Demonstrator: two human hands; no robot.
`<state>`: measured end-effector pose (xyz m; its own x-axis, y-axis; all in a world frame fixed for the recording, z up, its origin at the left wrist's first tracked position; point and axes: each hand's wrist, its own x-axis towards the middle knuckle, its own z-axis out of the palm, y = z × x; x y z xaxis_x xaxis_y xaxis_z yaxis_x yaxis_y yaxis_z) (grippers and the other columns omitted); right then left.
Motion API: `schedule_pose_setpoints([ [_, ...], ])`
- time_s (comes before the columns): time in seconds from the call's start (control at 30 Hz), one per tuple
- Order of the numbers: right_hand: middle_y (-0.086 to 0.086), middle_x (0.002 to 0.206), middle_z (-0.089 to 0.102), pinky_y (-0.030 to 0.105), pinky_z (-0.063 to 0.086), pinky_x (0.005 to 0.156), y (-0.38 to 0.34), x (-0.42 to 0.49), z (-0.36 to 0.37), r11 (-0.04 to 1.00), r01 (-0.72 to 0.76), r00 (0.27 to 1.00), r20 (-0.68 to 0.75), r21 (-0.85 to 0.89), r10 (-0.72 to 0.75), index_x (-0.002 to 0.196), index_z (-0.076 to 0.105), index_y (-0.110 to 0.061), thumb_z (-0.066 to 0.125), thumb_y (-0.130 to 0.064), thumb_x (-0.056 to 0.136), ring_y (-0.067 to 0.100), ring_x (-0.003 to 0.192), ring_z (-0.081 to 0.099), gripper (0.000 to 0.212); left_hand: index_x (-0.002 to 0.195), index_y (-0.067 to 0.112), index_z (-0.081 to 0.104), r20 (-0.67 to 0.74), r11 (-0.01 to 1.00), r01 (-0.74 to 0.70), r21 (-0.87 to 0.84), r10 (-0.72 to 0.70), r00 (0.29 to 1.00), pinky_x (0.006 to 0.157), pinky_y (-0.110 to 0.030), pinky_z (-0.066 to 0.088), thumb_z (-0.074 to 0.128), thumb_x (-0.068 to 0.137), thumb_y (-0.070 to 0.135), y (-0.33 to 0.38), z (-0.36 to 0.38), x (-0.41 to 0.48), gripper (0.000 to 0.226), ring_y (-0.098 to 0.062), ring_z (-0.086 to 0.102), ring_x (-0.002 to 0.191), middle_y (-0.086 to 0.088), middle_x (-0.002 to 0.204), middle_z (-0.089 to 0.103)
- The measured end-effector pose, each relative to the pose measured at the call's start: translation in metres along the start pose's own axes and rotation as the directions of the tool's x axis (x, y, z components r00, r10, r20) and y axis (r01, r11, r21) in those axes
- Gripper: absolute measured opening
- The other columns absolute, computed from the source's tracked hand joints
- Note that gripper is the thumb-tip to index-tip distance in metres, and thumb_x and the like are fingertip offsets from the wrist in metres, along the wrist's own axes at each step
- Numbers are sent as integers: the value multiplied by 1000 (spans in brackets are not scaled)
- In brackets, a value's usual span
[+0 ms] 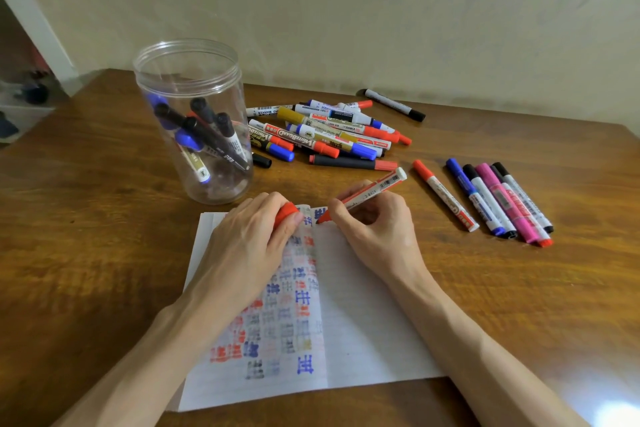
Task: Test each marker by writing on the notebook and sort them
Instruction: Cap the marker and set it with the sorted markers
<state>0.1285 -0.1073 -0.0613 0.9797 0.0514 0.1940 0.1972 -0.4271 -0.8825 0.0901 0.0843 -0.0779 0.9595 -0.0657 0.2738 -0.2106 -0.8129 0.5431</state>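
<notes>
Home room, worn wooden table (104, 184) against textured cream wall (346, 10), doorway (20, 62) at left

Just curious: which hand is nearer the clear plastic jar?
Left. The left hand, holding a red cap, sits just in front of the jar; the right hand, gripping the red marker, is farther toward the jar's right.

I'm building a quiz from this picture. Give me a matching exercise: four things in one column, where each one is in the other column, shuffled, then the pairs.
Column one
1. red cap
2. uncapped red marker
3. clear plastic jar
4. pink marker

Column two
A. held in the right hand, tip on the notebook
B. lying in the row to the right of the notebook
C. held in the left hand
D. standing upright with markers inside

Pairs: 1-C, 2-A, 3-D, 4-B
</notes>
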Motion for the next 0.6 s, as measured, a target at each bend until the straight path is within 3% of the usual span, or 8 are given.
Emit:
schedule_pose_setpoints([
  [0.23, -9, 78, 77, 32, 62, 75, 1, 0, -3, 999, -28, 999, -24, 44, 29, 82, 72, -21, 74, -16, 92, 12, 77, 75, 11, 102, 25, 55, -21, 999, -9, -36, 8, 1000, 73, -29, 55, 39, 102, 52, -1, 0, 1, 31, -5, 59, 87, 12, 93, 60],
  [0.4, -9, 76, 76, 22, 60, 69, -2, -1, -1, 1000, -2, 1000, -3, 21, 2, 79, 71, -25, 75, -15, 91, 9, 74, 74, 16, 103, 23, 55, -31, 1000, -12, -26, 11, 999, 71, -30, 55, 39, 102, 52, -1, -1, 0, 33, -6, 60, 86, 10, 93, 61],
  [0.6, -8, 73, 75, 23, 57, 64, -2, -2, 0, 999, 26, 999, -19, -26, -27, 75, 69, -25, 75, -15, 91, 8, 70, 71, 19, 103, 24, 56, -36, 999, -17, -33, 16, 999, 72, -30, 55, 39, 102, 51, -1, -1, 1, 32, -5, 60, 86, 11, 93, 61],
])
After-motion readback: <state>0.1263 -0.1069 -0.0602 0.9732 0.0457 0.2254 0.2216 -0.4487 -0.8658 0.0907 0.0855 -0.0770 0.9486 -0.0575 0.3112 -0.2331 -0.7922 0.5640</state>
